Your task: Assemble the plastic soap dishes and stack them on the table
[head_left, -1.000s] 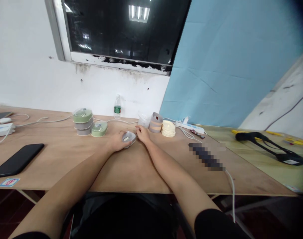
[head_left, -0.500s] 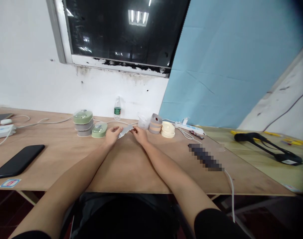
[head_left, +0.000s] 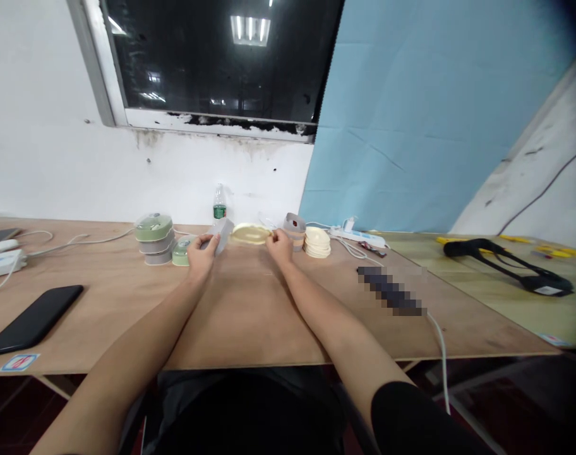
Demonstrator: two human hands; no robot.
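Observation:
My left hand [head_left: 201,248] is closed around a small grey container part [head_left: 223,234], raised above the wooden table [head_left: 250,316]. My right hand [head_left: 279,244] pinches the edge of a cream oval ring [head_left: 250,233], which stretches between both hands. Just left of my left hand stand stacked green-lidded grey containers [head_left: 153,237] and one single green-lidded container [head_left: 180,250]. To the right of my right hand are a grey and tan stack of cups [head_left: 295,229] and a pile of cream rings [head_left: 317,242].
A water bottle [head_left: 218,203] stands by the wall. A black phone [head_left: 30,319] lies at the left, with a white power strip [head_left: 1,262] and cables behind it. Another power strip [head_left: 357,237], a blurred dark object [head_left: 390,294] and a black tool [head_left: 506,268] lie at the right.
The hands lifted the grey part off the table and drew apart. A cream ring now shows between them, held by my right hand. The camera tilted slightly.

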